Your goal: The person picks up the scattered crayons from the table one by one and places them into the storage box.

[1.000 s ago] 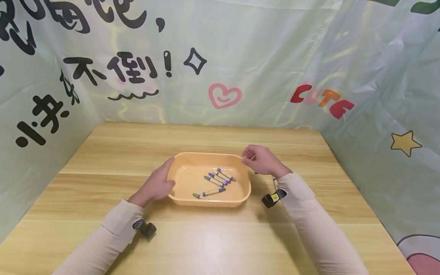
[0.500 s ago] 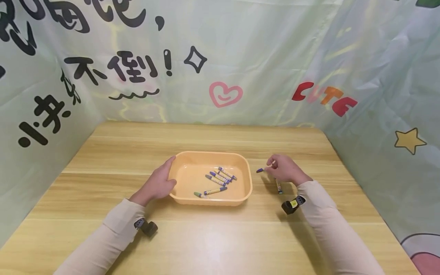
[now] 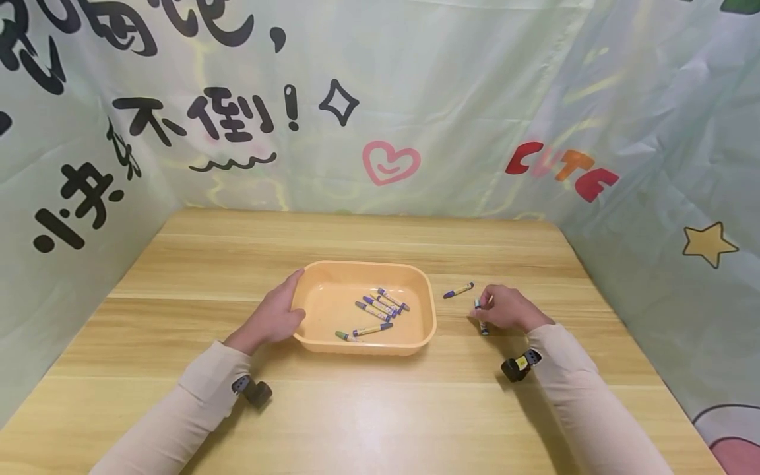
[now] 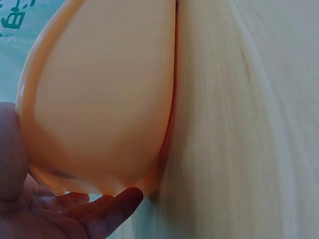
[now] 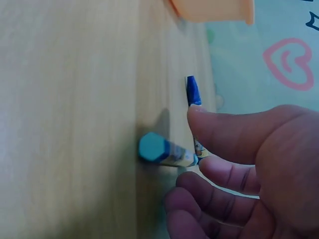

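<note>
My left hand grips the left end of an orange plastic tray. In the left wrist view, its fingers lie at the tray's end. Several paper-wrapped crayons lie inside the tray. Right of it, my right hand is at a teal-ended crayon on the table. In the right wrist view, thumb and index finger stand apart beside that crayon's far end, with no crayon clearly pinched. A blue-tipped crayon lies just beyond, partly hidden by the thumb in that view.
The wooden table carries the tray and the loose crayons. A printed fabric backdrop rises along its back and both sides.
My right hand has moved from the tray's right rim, past the blue-tipped crayon, to the teal-ended crayon. The left hand has stayed on the tray.
</note>
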Demonstrator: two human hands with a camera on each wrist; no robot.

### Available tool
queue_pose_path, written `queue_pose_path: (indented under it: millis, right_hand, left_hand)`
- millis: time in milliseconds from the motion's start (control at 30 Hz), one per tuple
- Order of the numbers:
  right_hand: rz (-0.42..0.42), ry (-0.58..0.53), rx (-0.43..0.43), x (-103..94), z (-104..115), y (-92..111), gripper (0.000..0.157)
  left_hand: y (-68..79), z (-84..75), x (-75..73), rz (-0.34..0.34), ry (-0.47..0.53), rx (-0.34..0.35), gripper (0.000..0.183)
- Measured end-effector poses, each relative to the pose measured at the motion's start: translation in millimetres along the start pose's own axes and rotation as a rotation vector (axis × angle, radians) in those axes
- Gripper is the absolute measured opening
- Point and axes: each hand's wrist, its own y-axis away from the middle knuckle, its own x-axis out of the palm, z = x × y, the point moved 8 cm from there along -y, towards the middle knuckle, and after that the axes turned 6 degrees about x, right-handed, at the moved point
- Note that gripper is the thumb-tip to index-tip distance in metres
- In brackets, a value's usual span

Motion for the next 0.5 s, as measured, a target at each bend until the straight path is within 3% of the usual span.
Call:
queue_pose_path:
  millis: [167, 500]
  right_hand:
    - [0.021, 0.022, 0.015, 3.8, -5.0, 0.8, 0.031]
    - [0.015, -0.011, 0.02, 4.2, -2.9, -0.2, 0.018]
  left_hand:
    - [-0.2, 0.0, 0.8, 0.006, -0.003, -0.005, 0.08]
    - [-0.3, 1.3, 1.2, 0.011, 0.009, -0.022, 0.082]
